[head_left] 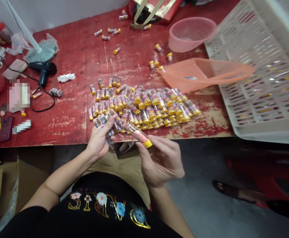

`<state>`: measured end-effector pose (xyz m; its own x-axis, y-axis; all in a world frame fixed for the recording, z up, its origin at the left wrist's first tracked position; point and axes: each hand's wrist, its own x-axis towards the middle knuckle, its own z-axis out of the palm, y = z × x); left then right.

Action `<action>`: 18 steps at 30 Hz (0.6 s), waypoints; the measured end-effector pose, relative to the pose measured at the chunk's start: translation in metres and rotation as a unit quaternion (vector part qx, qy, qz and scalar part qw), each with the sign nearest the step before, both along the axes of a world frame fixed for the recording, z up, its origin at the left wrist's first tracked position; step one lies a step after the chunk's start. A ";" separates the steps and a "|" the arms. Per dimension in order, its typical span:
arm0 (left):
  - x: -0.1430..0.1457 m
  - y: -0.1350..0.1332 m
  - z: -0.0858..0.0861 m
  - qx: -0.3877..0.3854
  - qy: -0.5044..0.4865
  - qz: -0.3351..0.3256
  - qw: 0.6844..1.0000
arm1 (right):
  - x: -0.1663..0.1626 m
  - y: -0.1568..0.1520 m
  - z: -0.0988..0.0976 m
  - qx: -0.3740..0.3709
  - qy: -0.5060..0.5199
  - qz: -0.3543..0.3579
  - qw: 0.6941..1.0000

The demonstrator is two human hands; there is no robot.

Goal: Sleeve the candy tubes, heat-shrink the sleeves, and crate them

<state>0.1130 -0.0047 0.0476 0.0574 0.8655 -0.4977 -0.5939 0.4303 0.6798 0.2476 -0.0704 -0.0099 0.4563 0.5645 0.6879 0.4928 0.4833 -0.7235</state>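
In front of my body, my right hand (161, 162) pinches the yellow-capped end of a clear tube (139, 135) with pink bits inside. The tube tilts, its far end pointing up and left. My left hand (98, 142) is closed on several printed clear plastic sleeves (101, 121), its thumb pressed on top. Clear film lies near the tube's far end; whether it touches the tube, I cannot tell. Just beyond both hands, a large pile of yellow-capped tubes (156, 107) in printed sleeves covers the near edge of the red table (72, 46).
A white slatted crate (233, 66) holding many tubes stands at the right. An orange plastic bag (184, 74) and a pink basket (192, 33) lie beside it. On the left are a dark hair dryer (43, 71) with its cord and a phone (6, 129). Another person's foot (223, 186) shows below.
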 end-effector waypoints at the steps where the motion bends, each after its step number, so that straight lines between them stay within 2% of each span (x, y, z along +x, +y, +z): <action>1: -0.001 0.001 0.001 -0.004 0.004 -0.007 1.000 | 0.002 0.000 -0.001 0.000 0.007 0.005 1.000; 6: -0.002 0.002 0.003 -0.023 0.004 -0.022 0.999 | 0.007 0.002 0.000 0.019 -0.004 0.053 0.998; 12: -0.003 0.004 -0.004 -0.041 0.005 -0.011 0.999 | 0.012 0.002 0.004 0.008 -0.017 0.095 0.995; 18: -0.005 0.007 -0.008 -0.065 0.009 -0.013 0.998 | 0.018 0.001 0.001 -0.018 0.060 0.098 0.993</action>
